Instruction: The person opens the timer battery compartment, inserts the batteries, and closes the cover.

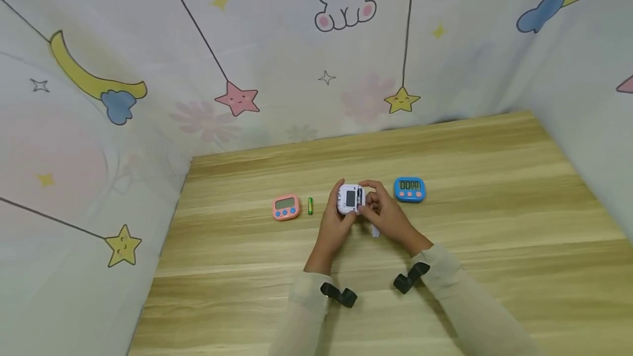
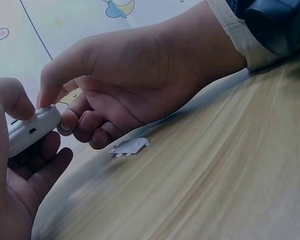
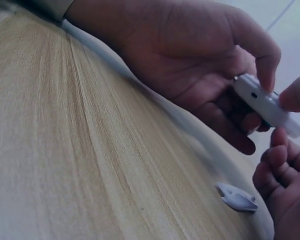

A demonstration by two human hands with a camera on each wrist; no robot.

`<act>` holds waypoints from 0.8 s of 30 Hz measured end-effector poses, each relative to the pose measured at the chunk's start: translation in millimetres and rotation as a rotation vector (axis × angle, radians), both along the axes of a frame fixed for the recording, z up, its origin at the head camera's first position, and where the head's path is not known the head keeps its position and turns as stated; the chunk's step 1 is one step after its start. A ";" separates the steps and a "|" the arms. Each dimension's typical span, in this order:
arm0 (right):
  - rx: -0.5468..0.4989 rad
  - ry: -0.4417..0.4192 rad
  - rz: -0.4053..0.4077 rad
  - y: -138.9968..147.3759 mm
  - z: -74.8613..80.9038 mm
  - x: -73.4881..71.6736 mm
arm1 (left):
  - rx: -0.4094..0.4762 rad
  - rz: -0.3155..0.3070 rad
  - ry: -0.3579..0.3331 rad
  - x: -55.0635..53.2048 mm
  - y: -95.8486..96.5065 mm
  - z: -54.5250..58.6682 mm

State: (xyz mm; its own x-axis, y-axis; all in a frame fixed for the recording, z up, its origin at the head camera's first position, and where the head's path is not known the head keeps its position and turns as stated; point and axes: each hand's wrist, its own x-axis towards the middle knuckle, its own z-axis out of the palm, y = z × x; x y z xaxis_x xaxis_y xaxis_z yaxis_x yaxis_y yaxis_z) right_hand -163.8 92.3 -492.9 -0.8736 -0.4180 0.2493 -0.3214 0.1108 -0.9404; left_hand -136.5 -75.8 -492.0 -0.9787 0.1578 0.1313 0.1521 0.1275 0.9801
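My left hand (image 1: 335, 224) grips a white digital timer (image 1: 347, 200), thumb on its upper face and fingers underneath. The side turned up has a dark panel and a long slot, the uncovered battery compartment (image 1: 360, 198), with something dark and shiny in it. Around that slot, the index finger and thumb of my right hand (image 1: 390, 217) pinch the timer's right side; the other fingers are curled. Under the hands a small white battery cover (image 2: 130, 146) lies on the table, also visible in the right wrist view as a clipped white piece (image 3: 236, 198).
To the left lie a pink timer (image 1: 286, 207) with blue buttons and a green battery (image 1: 310, 206). A blue timer (image 1: 409, 189) reading zeros lies right of the hands. The wooden table (image 1: 237, 273) meets patterned cloth walls (image 1: 282, 43) at the back and sides.
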 end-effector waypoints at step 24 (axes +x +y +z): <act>0.088 0.091 -0.059 1.4 2.6 9.1 | -0.013 0.049 -0.001 0.3 -1.7 0.0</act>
